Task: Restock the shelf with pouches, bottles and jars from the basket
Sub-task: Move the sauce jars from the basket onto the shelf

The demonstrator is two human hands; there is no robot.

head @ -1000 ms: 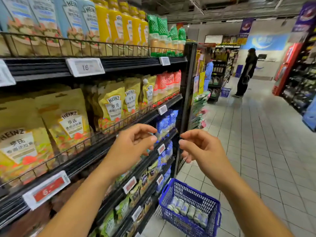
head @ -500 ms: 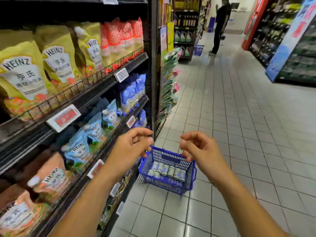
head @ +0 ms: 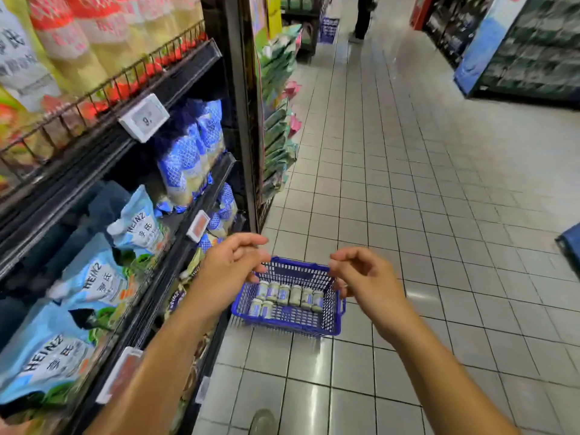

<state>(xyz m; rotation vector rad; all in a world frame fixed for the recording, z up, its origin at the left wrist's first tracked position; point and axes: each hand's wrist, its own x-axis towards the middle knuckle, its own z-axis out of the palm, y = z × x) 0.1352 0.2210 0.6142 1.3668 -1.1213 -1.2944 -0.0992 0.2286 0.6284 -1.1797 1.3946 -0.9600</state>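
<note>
Tiled floor; basket long axis left-to-right

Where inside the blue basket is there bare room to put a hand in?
The basket floor is bare along its near wall, right of the two front jars. The far side is crowded by a row of six jars.

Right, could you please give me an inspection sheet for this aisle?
Surface: tiled floor, glossy.
Job's things: basket on the floor by the shelf, jars in two rows inside; pouches on the shelf.
Clutter: nothing seen.
Hands: left hand and right hand above the basket, loosely curled, holding nothing.
Cables: nothing seen.
Surroundings: person and second basket down the aisle.
</note>
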